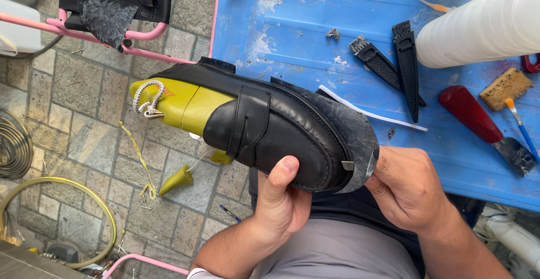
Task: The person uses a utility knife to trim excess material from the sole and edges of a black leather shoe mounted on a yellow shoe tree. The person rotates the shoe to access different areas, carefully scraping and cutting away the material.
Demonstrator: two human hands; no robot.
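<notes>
One black loafer (275, 130) on one yellow-green shoe last (183, 103), with one grey sole sheet (360, 130) beneath. Two hands: left hand (281, 200), right hand (408, 192). One blue table (315, 26) bearing two black ridged tools (394, 59), one red-handled knife (484, 127), one white roll (484, 23), one brown sponge block (506, 88), one blue-handled brush (522, 127), one white strip (374, 113). One yellow-green cone (177, 179) on the paving.

Shoe (270, 133) at frame centre, held off the counter (315, 26), left hand (281, 200) below it, right hand (408, 186) at its toe. On the counter, upper right: roll (484, 23); two rasps (394, 59) left of it; scraper (484, 127) and sponge (506, 88) below.
</notes>
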